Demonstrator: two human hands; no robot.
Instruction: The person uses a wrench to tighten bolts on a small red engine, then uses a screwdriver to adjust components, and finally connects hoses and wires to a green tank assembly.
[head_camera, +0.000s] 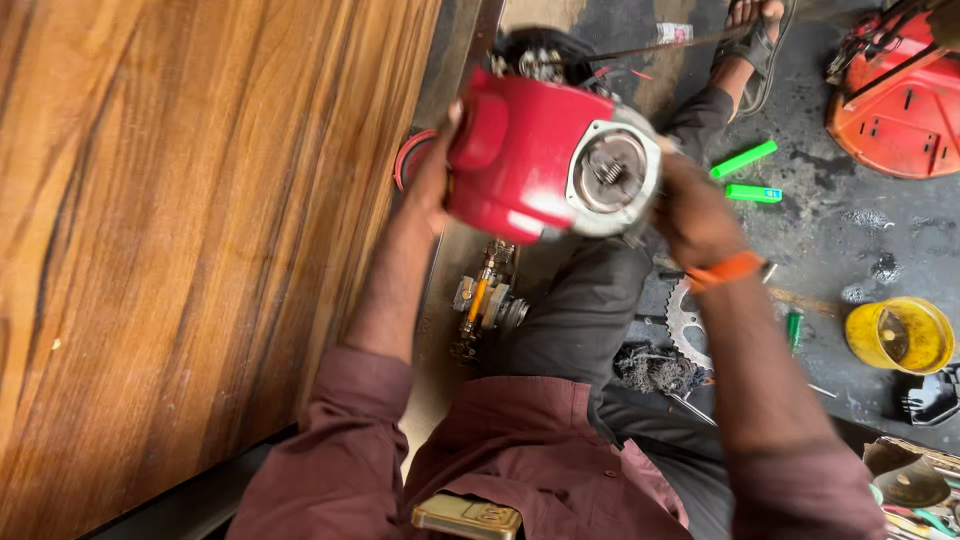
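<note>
Maroon shirt (520, 440) at bottom edge | left hand (432, 185) + right hand (695, 215): fingers clamped on red engine housing (520, 150), held above lap | sprocket (685, 330), yellow bowl (900, 335) on floor, right

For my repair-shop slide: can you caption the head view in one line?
Seated on an oily floor, left hand and right hand hold up a red engine housing.

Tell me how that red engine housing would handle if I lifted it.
The red engine housing probably is heavy: it looks like cast metal, and both the left hand and right hand support it. Its rounded painted body may be slippery.
</note>
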